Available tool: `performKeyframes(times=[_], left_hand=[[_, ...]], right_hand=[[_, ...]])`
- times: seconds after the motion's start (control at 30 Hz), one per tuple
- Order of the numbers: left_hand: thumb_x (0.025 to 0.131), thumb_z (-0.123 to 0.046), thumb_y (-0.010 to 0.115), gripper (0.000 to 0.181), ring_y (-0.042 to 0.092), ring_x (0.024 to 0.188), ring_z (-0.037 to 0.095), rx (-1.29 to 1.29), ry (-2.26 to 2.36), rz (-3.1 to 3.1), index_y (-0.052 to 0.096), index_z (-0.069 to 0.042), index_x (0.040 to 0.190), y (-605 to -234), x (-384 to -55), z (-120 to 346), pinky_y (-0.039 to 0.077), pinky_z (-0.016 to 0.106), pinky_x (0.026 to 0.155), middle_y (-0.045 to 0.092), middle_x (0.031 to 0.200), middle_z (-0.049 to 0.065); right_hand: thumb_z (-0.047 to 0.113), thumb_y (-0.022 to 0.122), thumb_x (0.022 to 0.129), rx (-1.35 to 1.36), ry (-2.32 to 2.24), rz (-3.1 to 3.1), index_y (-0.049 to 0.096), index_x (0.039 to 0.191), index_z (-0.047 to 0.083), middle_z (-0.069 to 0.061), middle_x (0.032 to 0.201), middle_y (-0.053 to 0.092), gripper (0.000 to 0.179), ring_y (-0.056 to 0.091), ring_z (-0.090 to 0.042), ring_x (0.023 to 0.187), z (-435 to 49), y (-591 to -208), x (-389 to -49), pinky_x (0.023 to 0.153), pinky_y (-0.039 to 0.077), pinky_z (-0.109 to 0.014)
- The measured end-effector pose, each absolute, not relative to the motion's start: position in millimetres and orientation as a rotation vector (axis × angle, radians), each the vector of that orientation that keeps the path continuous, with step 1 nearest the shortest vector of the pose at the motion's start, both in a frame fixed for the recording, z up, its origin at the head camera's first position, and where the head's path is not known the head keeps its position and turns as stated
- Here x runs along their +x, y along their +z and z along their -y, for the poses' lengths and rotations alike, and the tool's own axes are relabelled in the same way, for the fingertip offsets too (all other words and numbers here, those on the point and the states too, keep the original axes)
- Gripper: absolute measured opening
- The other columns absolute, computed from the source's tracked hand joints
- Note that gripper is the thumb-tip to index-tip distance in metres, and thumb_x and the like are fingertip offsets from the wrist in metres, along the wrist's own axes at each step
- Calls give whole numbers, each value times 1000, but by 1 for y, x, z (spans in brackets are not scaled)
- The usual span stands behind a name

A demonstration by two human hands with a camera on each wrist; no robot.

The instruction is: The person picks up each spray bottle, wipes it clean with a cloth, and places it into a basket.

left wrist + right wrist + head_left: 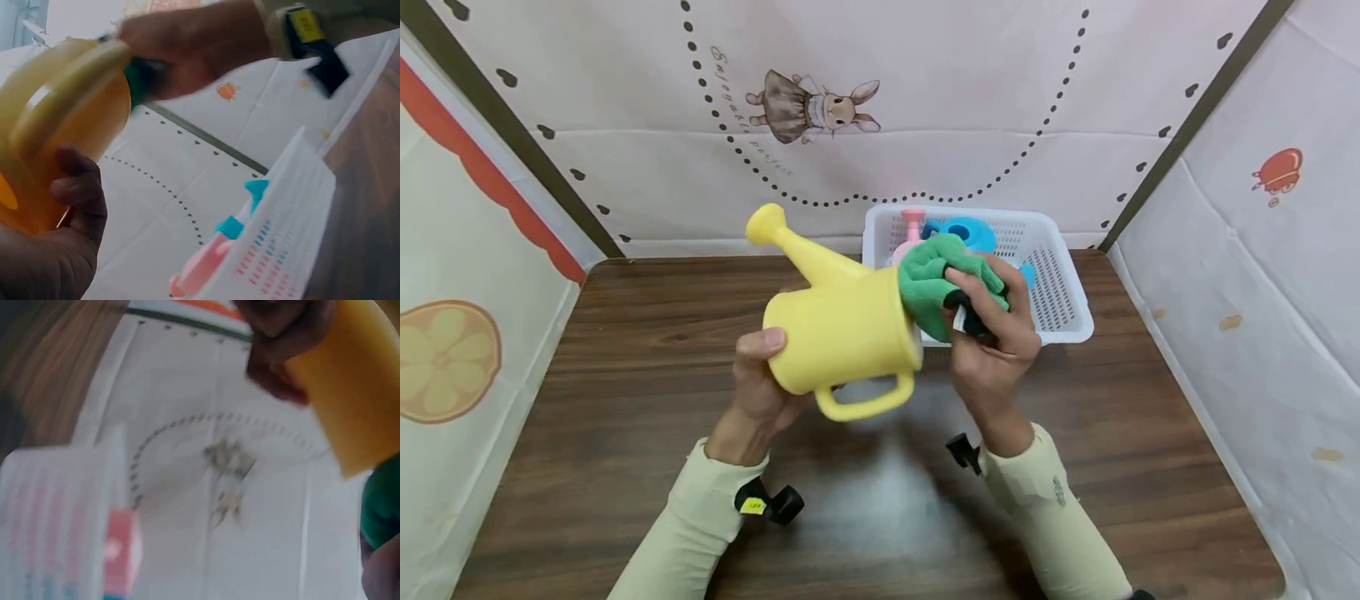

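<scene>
My left hand (760,379) grips a yellow watering can (842,329) near its base, above the table. The can lies tipped on its side, spout up to the left, handle downward, mouth toward the right. My right hand (996,350) holds a bunched green cloth (932,279) with black parts against the can's mouth rim. How far the cloth reaches inside the can is hidden. In the left wrist view the can's handle side (75,87) faces the camera. Only an edge of the green cloth (382,506) shows in the right wrist view.
A white perforated basket (1075,321) stands at the back of the dark wooden table (647,350), behind my right hand. Inside are a pink watering can (913,227) and blue plastic pieces (973,235). Printed white cloth walls (962,158) rise at the back and both sides.
</scene>
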State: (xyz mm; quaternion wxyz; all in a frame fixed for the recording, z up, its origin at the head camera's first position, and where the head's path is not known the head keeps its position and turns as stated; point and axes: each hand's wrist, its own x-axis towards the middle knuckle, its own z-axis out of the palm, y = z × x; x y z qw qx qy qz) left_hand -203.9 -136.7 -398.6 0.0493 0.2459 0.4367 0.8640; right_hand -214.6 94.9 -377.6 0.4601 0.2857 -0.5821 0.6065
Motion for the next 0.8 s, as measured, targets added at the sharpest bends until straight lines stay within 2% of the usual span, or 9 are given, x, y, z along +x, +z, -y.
performKeyframes(times=[0.07, 0.17, 0.23, 0.33, 0.43, 0.53, 0.57, 0.63, 0.8], left_hand=[[96, -31, 58, 26, 73, 73, 5, 685, 2670, -1389, 62, -18, 118, -396, -210, 132, 63, 25, 62, 77, 95, -7], [87, -20, 67, 49, 71, 88, 9, 569, 2693, -1527, 38, -21, 128, -387, -223, 123, 63, 23, 73, 69, 115, 0], [83, -14, 73, 66, 70, 99, 15, 538, 2651, -1682, 31, -24, 132, -379, -235, 115, 64, 25, 81, 61, 130, 5], [81, -10, 88, 86, 69, 112, 26, 565, 2465, -2033, 39, -21, 150, -372, -250, 100, 66, 38, 91, 52, 148, 11], [78, -17, 100, 100, 63, 123, 32, 570, 2145, -2413, 51, -32, 164, -368, -262, 76, 63, 52, 102, 48, 154, 13], [75, -27, 104, 107, 57, 132, 33, 634, 1882, -2625, 53, -43, 167, -373, -272, 51, 57, 58, 112, 49, 157, 15], [75, -29, 104, 110, 57, 134, 32, 661, 1825, -2663, 50, -42, 169, -377, -275, 43, 56, 58, 115, 50, 158, 15], [75, -29, 104, 110, 59, 132, 33, 727, 1786, -2694, 49, -31, 171, -386, -281, 28, 58, 57, 112, 57, 156, 15], [80, -39, 98, 88, 61, 126, 32, 804, 1634, -2825, 55, -12, 152, -409, -293, -3, 56, 54, 106, 66, 149, 12]], right_hand=[[-20, 72, 90, 664, 1475, 1534, 87, 119, 3, -1, 136, 74, 40, 68, -22, 129, -113, -383, -218, 117, 56, -37], [-15, 74, 92, 550, 1419, 1639, 86, 116, -3, -1, 133, 75, 29, 69, -21, 126, -144, -390, -221, 113, 58, -33], [-13, 76, 93, 418, 1370, 1659, 85, 115, -5, 1, 131, 75, 25, 69, -21, 126, -163, -389, -222, 112, 57, -32], [-13, 79, 92, 206, 1329, 1595, 85, 114, -8, 6, 126, 74, 23, 69, -21, 124, -185, -382, -222, 109, 59, -30], [-13, 80, 93, 69, 1281, 1533, 84, 115, -8, 11, 123, 71, 23, 66, -20, 125, -204, -372, -218, 109, 58, -28], [-10, 79, 95, -6, 1258, 1489, 84, 117, -7, 10, 122, 70, 23, 64, -20, 126, -217, -364, -213, 108, 57, -27], [-9, 80, 95, -23, 1244, 1482, 84, 117, -7, 10, 122, 69, 22, 64, -19, 126, -220, -363, -212, 109, 57, -27], [-8, 81, 96, -31, 1225, 1482, 85, 118, -6, 11, 123, 69, 22, 64, -20, 127, -224, -362, -211, 109, 57, -27], [-8, 80, 96, 7, 1184, 1518, 85, 119, -4, 12, 126, 70, 24, 65, -20, 127, -230, -366, -210, 109, 58, -26]])
